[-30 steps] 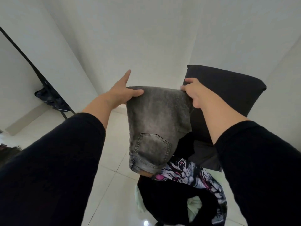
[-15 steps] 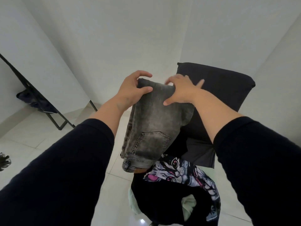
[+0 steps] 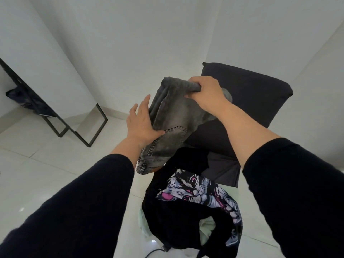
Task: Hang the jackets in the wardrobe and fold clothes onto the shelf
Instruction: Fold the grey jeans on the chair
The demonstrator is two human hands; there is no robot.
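Leaning far to the left of the grey jeans [image 3: 173, 116], a black metal rack [image 3: 78, 125] is standing on the pale glossy tiled floor [image 3: 37, 164] with a dark garment [image 3: 26, 100] draped on it, against plain white walls [image 3: 121, 43]. Coming to the jeans themselves, they are being held in the air, folded into a narrow bundle: the left hand [image 3: 142, 123] is lying flat along their left edge with straight fingers and the thumb pressing on the denim, while the right hand [image 3: 208, 95] is clutching the top fold with curled fingers. Judging from this, the loose layers at the left edge could be slipping apart if the flat hand eases off, and the hanging waistband end could be unfolding under its own weight. Just below the jeans, a black cat-print shirt [image 3: 197, 192] is lying heaped over something pale green, so the fold could be snagging there. Right of the jeans, a dark padded chair [image 3: 260, 94] is waiting.
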